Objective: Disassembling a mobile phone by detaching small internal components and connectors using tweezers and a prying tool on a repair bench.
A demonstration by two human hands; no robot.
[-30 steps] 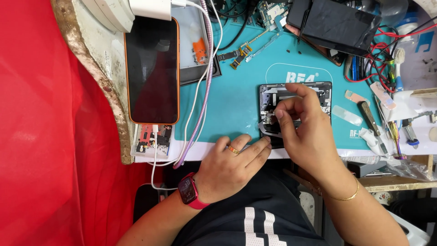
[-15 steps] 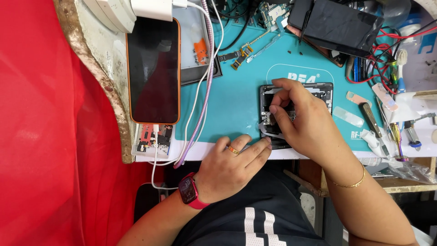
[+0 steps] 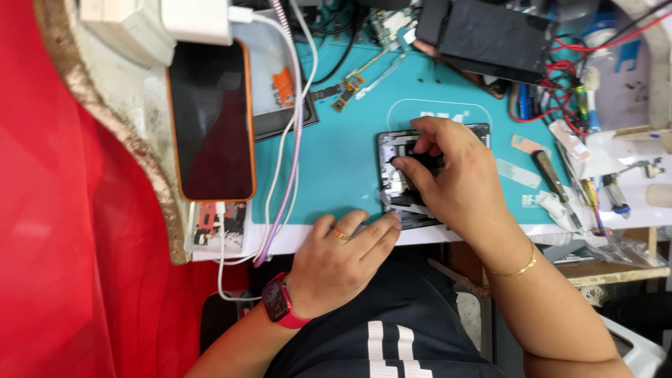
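Head view: an opened phone [image 3: 402, 178] lies on the teal mat [image 3: 336, 161] at the near edge of the counter [image 3: 616, 203]. The right hand [image 3: 455, 175] curls over it, fingertips pinched narrow on a small dark part inside; this looks like the step of seating or lifting an inner piece, which calls for a fine, steady touch. The left hand [image 3: 346, 255] rests flat at the counter edge, fingers loosely spread, holding nothing, just beside the phone's corner. An orange-cased phone [image 3: 210, 119] lies well apart.

Orange-cased phone [image 3: 212, 120], white cables [image 3: 283, 161], tweezers [image 3: 553, 178]
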